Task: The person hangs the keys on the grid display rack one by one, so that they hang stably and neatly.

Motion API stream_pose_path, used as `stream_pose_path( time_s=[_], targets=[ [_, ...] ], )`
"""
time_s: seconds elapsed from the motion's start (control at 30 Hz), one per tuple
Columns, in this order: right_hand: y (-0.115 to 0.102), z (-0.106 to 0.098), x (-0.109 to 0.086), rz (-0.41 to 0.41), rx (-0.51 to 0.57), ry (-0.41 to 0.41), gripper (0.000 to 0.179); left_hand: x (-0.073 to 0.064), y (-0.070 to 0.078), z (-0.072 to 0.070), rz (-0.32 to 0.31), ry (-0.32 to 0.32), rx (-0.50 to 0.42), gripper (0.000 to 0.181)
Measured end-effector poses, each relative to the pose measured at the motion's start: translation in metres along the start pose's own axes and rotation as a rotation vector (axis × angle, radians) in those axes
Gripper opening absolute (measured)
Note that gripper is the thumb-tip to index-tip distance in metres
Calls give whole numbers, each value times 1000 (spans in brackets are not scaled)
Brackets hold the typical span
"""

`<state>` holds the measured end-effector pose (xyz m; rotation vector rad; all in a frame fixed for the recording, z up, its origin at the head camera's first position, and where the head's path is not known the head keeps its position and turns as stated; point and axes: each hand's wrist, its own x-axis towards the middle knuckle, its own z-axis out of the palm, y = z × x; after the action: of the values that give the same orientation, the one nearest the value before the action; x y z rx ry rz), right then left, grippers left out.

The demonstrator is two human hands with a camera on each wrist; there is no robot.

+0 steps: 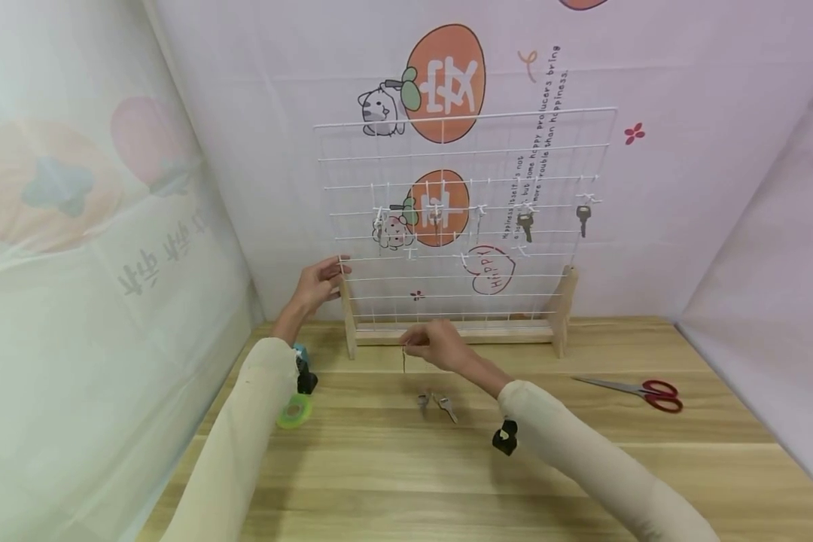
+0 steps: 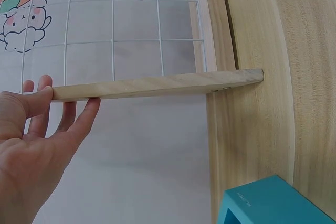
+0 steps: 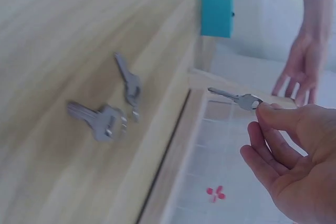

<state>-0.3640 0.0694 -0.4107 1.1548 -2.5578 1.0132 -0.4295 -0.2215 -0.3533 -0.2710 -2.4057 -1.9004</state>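
My left hand grips the upper end of the wooden side post of a stand, thumb on one side and fingers on the other. The stand carries a white wire grid. In front of its base bar, my right hand pinches a silver key by its head, the blade pointing away from the fingers. Two loose keys lie on the table below, a silver key and a smaller-looking key. Several keys hang on the grid from white ties, among them a dark key at the right.
Red-handled scissors lie on the wooden table to the right. At the left are a teal block-like object and a yellow-green ring-shaped roll. A printed cloth hangs behind the grid.
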Motion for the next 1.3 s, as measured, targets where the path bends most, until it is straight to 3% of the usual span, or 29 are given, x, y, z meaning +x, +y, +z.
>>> stream_pose_path(
  time_s=[0.43,0.7,1.0,1.3],
  targets=[
    [-14,-46,26,58,57,63,15,-2,1,0,4,-9,-13,49],
    [-24,-70,43,86,86,207,18,-1,0,0,10,-19,-12,49],
    [-21,-78,59,79,100,346,18,-1,1,-1,10,-20,-27,49],
    [-17,-79,69,85,112,385,18,-2,1,-1,5,-16,-30,49]
  ],
)
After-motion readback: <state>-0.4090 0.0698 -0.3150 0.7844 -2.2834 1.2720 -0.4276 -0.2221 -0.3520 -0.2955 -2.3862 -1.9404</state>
